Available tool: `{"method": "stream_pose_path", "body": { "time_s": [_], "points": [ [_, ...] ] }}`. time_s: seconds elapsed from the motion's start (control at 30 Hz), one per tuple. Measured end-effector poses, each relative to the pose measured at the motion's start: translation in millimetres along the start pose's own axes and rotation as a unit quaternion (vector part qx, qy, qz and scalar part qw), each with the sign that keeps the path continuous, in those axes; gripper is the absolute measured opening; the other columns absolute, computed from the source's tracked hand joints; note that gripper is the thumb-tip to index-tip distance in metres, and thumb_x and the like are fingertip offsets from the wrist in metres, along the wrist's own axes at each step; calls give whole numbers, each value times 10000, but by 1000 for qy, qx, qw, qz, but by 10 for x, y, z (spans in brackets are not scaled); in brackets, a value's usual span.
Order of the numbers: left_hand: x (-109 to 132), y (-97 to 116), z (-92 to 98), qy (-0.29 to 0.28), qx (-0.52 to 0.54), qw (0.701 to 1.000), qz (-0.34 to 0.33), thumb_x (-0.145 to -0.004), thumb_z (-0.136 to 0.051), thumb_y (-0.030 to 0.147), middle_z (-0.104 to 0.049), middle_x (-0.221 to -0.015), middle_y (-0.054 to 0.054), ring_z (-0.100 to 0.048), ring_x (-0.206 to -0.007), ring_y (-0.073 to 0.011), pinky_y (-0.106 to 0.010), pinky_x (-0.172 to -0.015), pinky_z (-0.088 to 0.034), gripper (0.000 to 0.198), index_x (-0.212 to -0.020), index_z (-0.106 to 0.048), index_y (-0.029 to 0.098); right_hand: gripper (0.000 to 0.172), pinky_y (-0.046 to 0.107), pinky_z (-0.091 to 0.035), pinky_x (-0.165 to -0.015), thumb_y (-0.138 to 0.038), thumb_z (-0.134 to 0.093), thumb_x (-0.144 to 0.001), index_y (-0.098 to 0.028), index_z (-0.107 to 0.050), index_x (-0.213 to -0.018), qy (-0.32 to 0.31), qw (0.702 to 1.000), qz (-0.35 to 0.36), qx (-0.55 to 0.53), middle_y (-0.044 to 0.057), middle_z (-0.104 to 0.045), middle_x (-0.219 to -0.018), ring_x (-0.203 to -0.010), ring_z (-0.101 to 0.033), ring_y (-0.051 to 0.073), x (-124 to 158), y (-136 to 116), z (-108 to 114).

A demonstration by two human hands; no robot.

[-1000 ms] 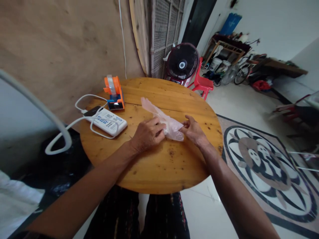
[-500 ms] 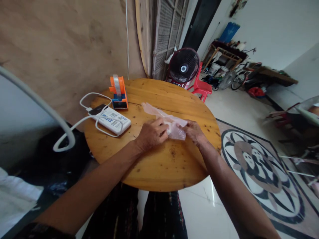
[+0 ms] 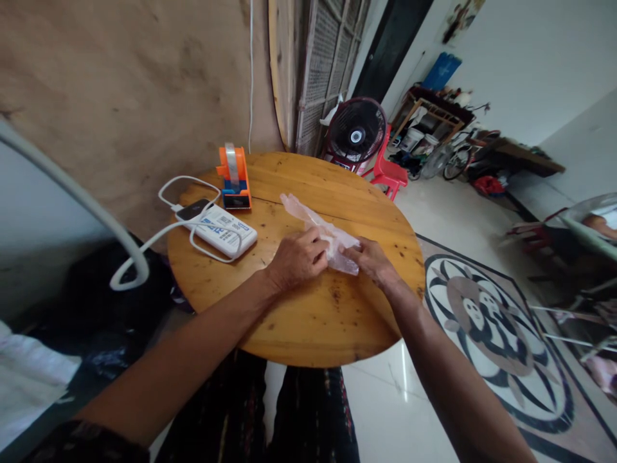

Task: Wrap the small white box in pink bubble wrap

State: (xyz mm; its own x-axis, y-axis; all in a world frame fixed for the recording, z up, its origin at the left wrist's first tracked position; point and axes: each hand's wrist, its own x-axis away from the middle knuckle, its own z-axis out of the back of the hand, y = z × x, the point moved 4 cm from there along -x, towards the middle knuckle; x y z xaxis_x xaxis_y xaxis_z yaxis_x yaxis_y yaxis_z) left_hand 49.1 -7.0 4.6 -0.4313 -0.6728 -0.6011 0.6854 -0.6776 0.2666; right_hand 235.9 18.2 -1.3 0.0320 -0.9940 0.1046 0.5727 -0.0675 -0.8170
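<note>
A piece of pinkish, translucent bubble wrap [image 3: 301,210] lies crumpled and partly folded on the round wooden table [image 3: 299,325]. Its loose end stretches toward the back left. My left hand [image 3: 299,257] presses on its near left part, fingers curled and closed on the wrap. On the other side, my right hand [image 3: 373,260] pinches the right edge between thumb and fingers. Something whitish shows through the layers between the hands, but I cannot make out what it is.
At the table's back left stands an orange and blue tape dispenser [image 3: 235,177]. Beside it lies a white power bank [image 3: 226,235] with a white cable looped over it. Beyond the table are a fan [image 3: 355,135] and a red plastic chair [image 3: 389,172].
My right hand's thumb and fingers have moved inward over the right edge of the bubble wrap, folding it down flatter. My left hand stays on the wrap. The whole view has shifted slightly.
</note>
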Motion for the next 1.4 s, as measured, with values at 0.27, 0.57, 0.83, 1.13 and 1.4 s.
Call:
{"method": "stream_pose_path", "body": {
  "time_s": [0.27,0.57,0.83,1.13,1.4],
  "points": [
    [9,-1,-6,4,-2,1000,-3,-843,-494,202,-596,-832,-54,-535,-696,-162,-288,-612,-382,187,-804,-675,177,281,241,-312,-495,-456,-621,-685,-183,-562,-660,0,1000,21,-8,-48,-479,-559,-511,-405,101,55,19,-21],
    [17,-11,-20,-9,6,1000,7,-848,-501,226,-596,-854,-57,-534,-693,-162,-282,-586,-368,189,-831,-685,185,355,273,-447,-585,-510,-662,-631,-200,-566,-773,49,989,32,-139,-9,-597,-674,-596,-527,139,99,-39,-132],
    [9,-19,-9,-20,12,1000,15,-863,-506,238,-607,-857,-55,-554,-715,-162,-287,-604,-376,213,-819,-708,186,348,238,-402,-443,-485,-722,-597,-183,-602,-721,43,985,8,-166,-10,-584,-607,-506,-497,117,98,-224,-207],
    [-11,-40,15,-70,69,994,56,-896,-479,256,-621,-887,-70,-582,-742,-178,-287,-637,-430,258,-929,-726,188,167,200,-413,-435,-304,-692,-698,-165,-615,-648,-5,994,-6,-113,11,-631,-570,-477,-547,101,53,-475,-217],
    [-24,-102,68,-43,209,974,75,-798,-528,151,-662,-1093,-65,-603,-913,-178,-281,-846,-476,562,-1359,-501,173,53,186,-493,-528,-186,-644,-801,-134,-648,-813,-57,986,-57,-146,56,-719,-700,-600,-667,119,179,-608,-201]
  ]
}}
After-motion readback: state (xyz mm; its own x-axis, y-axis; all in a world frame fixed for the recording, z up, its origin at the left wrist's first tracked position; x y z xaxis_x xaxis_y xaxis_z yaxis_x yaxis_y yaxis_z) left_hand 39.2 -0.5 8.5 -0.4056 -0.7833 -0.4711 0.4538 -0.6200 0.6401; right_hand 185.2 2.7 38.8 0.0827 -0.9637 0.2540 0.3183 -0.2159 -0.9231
